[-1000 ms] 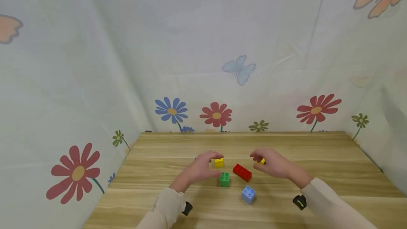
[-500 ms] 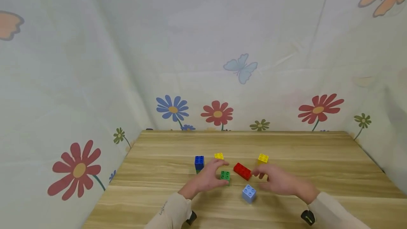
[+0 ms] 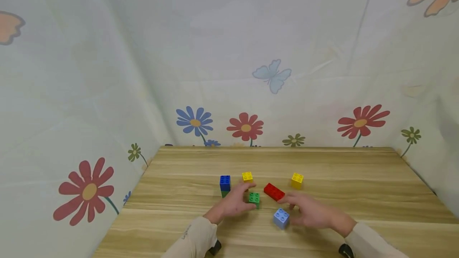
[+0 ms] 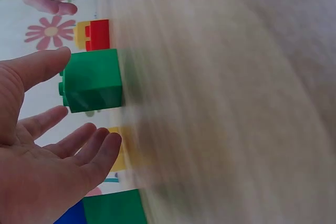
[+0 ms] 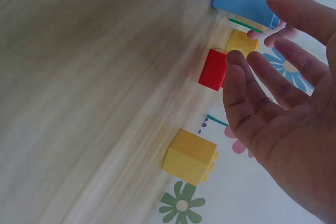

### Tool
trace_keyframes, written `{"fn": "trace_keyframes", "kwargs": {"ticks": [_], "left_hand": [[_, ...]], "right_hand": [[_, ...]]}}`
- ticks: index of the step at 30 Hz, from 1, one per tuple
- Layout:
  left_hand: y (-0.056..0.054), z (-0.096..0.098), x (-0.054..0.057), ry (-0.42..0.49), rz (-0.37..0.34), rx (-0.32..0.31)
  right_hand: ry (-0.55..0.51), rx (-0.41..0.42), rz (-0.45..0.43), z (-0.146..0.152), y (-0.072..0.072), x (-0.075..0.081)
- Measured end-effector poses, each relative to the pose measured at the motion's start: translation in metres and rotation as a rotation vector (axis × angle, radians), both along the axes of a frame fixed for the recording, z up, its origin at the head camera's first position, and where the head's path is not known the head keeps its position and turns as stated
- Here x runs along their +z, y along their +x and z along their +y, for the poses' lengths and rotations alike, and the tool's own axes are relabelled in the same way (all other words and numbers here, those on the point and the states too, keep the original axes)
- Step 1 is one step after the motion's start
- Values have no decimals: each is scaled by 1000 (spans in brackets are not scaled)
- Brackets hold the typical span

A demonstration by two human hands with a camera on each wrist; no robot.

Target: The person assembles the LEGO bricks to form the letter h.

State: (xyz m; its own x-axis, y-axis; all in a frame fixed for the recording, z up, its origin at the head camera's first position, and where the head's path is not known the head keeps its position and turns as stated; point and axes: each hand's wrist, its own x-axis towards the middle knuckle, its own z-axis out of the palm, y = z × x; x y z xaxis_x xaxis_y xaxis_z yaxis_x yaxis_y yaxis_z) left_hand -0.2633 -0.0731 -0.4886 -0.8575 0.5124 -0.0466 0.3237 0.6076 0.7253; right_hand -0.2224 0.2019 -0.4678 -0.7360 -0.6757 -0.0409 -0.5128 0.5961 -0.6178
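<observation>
Seven bricks in head view, set out on the bench (image 3: 358, 170). Green brick (image 3: 254, 199) stands studs up at the left hand (image 3: 234, 201), whose thumb and fingers are parted around it, no pinch. Left yellow brick (image 3: 247, 176) just behind, partly covered by the fingers. Dark blue brick (image 3: 225, 182) sits on top of lower green brick (image 3: 225, 193), to the left of that hand. Red brick (image 3: 274, 192) lies at an angle, right of the green brick. Light blue brick (image 3: 281, 218) is nearest the person, turned cornerwise, just beside the right hand (image 3: 312, 210); that hand's fingers are loosely bent, gripping nothing, tips close to the red brick's near end. Right yellow brick (image 3: 297, 180) farther back. Floral cloth (image 3: 215, 51) behind and to the sides.

Left wrist view: left thumb overlaps a top corner of the green brick, fingers spread below, palm bare; contact, cannot tell. Red brick shows past it, light blue brick at the top edge, stacked pair at the bottom.

Right wrist view: right thumb tip overlaps the light blue brick's corner, touching or not unclear; fingers apart, nothing pinched. Red brick beyond the fingertips, right yellow brick well apart from the hand, lower down.
</observation>
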Motion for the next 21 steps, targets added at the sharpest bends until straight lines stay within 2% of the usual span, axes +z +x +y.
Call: {"fn": "trace_keyframes", "kwargs": {"ticks": [9,15,21], "left_hand": [[-6,-1,-7,20,-69,13],[-8,-1,-8,2,-68,-5],[-9,-2,-9,2,-72,-6]], "right_hand": [[12,14,-20,-2,-2,-9],[-10,36,-24,-4,-5,-13],[-17,26,-64,-5,-6,-13]]}}
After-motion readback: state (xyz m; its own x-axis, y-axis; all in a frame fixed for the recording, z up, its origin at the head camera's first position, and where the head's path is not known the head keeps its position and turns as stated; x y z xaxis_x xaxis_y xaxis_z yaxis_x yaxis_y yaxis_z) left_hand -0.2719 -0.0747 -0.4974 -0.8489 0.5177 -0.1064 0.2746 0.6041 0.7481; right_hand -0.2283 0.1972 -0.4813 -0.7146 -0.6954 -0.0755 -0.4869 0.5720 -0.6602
